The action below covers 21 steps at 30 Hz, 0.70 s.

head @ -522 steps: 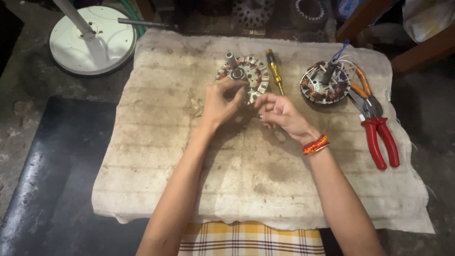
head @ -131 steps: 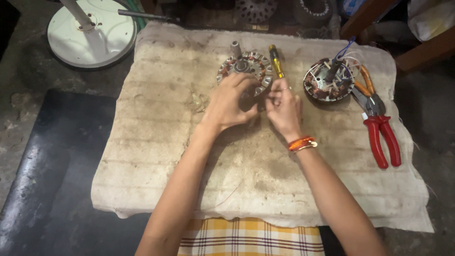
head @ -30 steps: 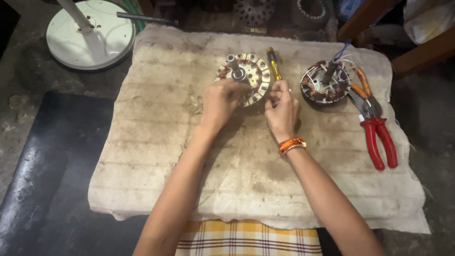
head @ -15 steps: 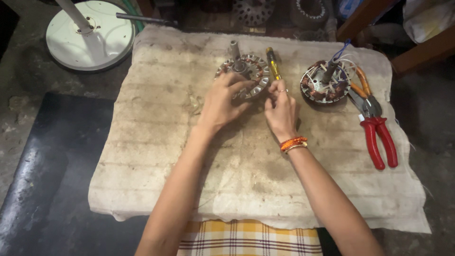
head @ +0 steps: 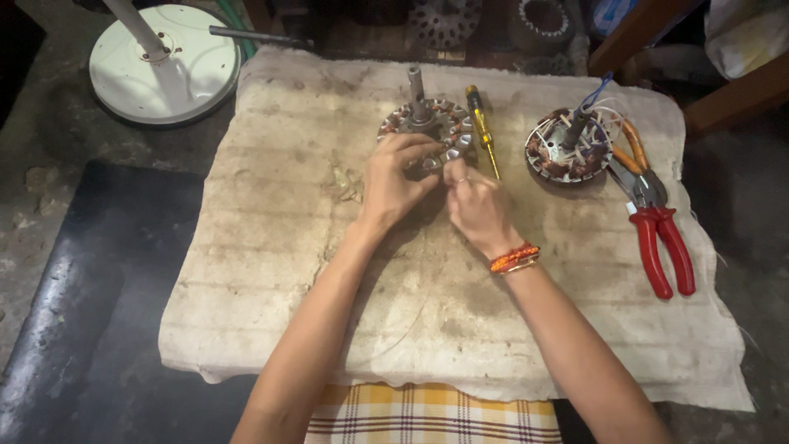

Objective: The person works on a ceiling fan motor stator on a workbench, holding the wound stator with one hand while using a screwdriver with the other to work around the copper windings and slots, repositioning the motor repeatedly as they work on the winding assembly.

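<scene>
Nearest to us, a checked yellow cloth (head: 427,411) shows at the bottom edge, and beyond it a worn, stained mat (head: 526,329) covers the work surface. A thin strand of wire (head: 411,321) seems to trail across the mat toward our hands, though it is too fine to follow surely.

Our left hand (head: 393,181) lies curled over the near rim of the wound motor core (head: 427,127), fingers bent around its edge and steadying it on the mat. Our right hand (head: 477,205), with an orange band (head: 514,257) at the wrist, is nearly closed, thumb and forefinger pinched together just beside the core's right edge; we judge that it grips the fine wire, but we cannot tell for certain.

We judge that we are in the middle of working the wire at the core's coils. The next move calls for a steady hold on the core and a careful pull that keeps the thin strand taut without snapping it.

Farther off, a yellow screwdriver (head: 481,127) lies touching the core's right side, a second wound core (head: 569,148) sits near it, and red pliers (head: 657,222) rest beside that. At the far left stands a round white fan base (head: 177,70)
</scene>
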Motion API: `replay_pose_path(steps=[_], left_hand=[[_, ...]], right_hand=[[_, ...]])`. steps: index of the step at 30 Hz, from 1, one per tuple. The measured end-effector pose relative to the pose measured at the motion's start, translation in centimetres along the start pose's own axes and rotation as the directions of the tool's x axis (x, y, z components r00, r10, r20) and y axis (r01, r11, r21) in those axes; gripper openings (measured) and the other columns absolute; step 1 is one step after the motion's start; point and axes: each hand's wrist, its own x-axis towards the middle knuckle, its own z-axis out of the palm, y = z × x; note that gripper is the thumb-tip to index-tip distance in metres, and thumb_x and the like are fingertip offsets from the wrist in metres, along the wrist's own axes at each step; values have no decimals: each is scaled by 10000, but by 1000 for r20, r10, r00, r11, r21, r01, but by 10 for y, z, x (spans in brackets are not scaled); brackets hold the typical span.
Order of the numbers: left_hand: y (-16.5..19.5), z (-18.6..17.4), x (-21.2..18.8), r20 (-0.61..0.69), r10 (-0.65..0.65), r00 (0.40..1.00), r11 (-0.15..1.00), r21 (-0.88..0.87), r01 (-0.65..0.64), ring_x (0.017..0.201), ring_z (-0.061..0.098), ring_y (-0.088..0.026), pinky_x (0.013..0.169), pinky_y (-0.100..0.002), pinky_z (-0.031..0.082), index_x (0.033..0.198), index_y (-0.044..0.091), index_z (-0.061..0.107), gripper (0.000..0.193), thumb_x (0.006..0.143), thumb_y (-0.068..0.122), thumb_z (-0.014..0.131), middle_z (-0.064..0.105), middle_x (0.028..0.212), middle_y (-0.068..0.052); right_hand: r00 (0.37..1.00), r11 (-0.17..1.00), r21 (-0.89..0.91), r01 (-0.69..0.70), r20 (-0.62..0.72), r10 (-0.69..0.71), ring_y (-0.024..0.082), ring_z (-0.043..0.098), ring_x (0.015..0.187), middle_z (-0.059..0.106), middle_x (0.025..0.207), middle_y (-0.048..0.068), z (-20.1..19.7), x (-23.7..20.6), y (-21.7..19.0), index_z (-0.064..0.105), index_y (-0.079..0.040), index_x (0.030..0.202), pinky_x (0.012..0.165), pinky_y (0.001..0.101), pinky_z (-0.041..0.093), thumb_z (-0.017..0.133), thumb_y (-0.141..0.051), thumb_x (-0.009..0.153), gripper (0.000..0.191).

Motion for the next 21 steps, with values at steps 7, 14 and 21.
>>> replay_pose_path(steps=[7,14,21], left_hand=[[-5,-8,7,103,-12,995,1000,-23,15,1148,670,-281,1025,-390,521,1132,54,771,424,720,134,831,735,1202,-97],[-7,-17,8,169,100,981,995,-43,-94,1188,645,-311,1065,-409,491,1189,24,741,502,725,199,818,705,1251,-142],[0,-10,7,99,72,992,997,5,-73,1167,661,-304,1032,-400,522,1152,43,760,433,767,219,849,717,1228,-117]], right_hand=[[998,961,273,-49,-31,60,271,747,814,729,922,115,-13,4,-5,514,-35,1140,698,364,607,685,34,883,316],[980,907,379,-182,-10,201,198,764,824,756,936,90,-21,5,-15,517,-65,1100,726,335,625,700,9,881,295],[968,867,477,-142,-118,223,179,729,857,749,957,90,-21,4,-18,455,-47,1122,810,313,585,698,23,928,319]])
